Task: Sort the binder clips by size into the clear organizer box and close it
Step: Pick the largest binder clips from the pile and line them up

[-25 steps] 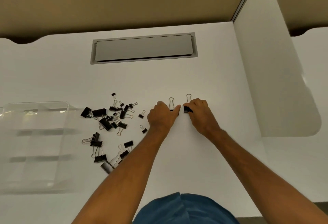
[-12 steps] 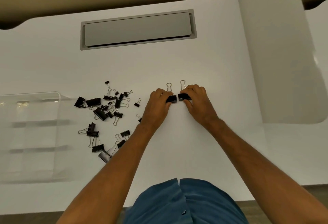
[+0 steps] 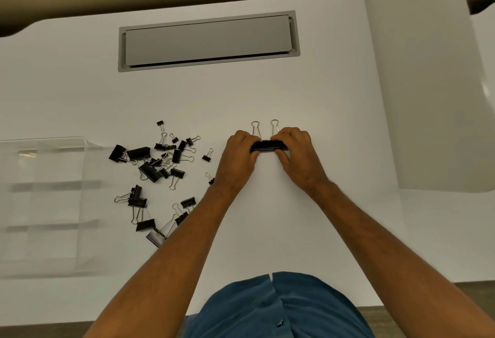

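Two large black binder clips (image 3: 268, 146) lie side by side on the white desk, their bodies touching and their wire handles pointing away from me. My left hand (image 3: 239, 157) pinches the left clip and my right hand (image 3: 297, 155) pinches the right one. A scattered heap of black binder clips (image 3: 154, 162) of different sizes lies left of my hands. The clear organizer box (image 3: 42, 198) stands open at the far left, with dividers showing inside; I see no clips in it.
A grey cable-flap panel (image 3: 209, 40) is set into the desk behind the clips. A white partition (image 3: 428, 83) rises along the right side. The desk's front edge runs near my blue shirt (image 3: 273, 308).
My hands have brought the two large clips together until their bodies touch. The view has shifted, so everything sits lower in frame.
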`<state>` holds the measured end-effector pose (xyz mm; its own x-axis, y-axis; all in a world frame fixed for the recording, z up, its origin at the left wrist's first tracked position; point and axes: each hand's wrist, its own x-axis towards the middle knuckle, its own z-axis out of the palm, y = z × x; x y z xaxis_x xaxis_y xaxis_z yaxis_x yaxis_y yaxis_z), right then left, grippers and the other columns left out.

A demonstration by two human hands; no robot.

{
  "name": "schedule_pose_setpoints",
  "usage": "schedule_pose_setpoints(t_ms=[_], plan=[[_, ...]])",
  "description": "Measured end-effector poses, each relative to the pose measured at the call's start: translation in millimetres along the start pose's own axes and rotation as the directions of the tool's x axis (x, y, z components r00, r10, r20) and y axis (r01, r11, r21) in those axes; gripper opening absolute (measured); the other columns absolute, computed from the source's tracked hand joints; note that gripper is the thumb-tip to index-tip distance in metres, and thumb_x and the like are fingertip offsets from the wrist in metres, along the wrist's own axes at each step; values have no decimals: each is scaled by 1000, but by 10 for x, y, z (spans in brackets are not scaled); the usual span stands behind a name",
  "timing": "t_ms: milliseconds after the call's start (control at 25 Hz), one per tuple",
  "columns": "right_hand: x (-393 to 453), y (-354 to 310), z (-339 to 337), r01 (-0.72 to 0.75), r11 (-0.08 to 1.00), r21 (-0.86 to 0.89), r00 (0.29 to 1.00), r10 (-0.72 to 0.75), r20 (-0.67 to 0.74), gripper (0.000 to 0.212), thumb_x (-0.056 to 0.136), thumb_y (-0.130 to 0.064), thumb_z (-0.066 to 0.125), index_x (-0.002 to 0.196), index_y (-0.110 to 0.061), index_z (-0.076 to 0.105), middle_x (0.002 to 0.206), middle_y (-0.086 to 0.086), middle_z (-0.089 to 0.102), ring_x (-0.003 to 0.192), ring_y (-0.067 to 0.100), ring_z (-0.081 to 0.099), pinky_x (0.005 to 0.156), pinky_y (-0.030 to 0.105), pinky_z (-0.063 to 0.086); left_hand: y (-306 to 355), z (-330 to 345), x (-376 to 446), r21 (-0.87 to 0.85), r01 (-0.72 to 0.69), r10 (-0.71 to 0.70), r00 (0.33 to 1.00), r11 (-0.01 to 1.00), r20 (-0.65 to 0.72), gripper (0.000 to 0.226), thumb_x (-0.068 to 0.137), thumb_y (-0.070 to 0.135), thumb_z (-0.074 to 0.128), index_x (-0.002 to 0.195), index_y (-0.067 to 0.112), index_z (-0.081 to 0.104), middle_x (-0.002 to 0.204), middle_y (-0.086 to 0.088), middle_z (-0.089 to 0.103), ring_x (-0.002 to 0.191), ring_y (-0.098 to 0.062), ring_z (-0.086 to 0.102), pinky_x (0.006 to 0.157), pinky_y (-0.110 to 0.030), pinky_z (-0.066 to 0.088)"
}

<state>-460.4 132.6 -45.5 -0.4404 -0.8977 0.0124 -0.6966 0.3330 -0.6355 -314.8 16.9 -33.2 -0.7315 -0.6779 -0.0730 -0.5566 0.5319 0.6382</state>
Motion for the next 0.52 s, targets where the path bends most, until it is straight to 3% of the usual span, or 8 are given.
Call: schedule_pose_setpoints(t_ms=[240, 360, 520], plan=[[-17, -50, 10, -22, 999, 31, 999, 22, -23, 39, 91, -8, 70, 128, -13, 61, 129, 7, 56, 117, 23, 48, 100, 34, 47, 7, -12, -30, -25, 3, -3, 1000, 1000, -1, 30, 89, 8, 70, 118, 10, 64, 111, -8, 55, 102, -22, 51, 88, -32, 48], [-109, -165, -12, -72, 996, 58, 995, 76, -65, 56, 86, -6, 74, 137, -15, 54, 147, 8, 42, 134, 24, 40, 109, 22, 37, 15, -96, -117, -62, -8, 9, 1000, 998, 11, 44, 88, 7, 71, 129, 9, 58, 122, -9, 51, 111, -24, 53, 97, -35, 50], [-285, -464, 10, -92, 995, 35, 978, 97, -184, 49, 88, -6, 70, 134, -15, 55, 149, 8, 37, 134, 23, 37, 102, 0, 24, -125, -373, -429, -83, 0, -6, 997, 997, -71, 35, 93, 15, 65, 128, 13, 59, 124, -3, 50, 113, -19, 52, 93, -28, 48]])
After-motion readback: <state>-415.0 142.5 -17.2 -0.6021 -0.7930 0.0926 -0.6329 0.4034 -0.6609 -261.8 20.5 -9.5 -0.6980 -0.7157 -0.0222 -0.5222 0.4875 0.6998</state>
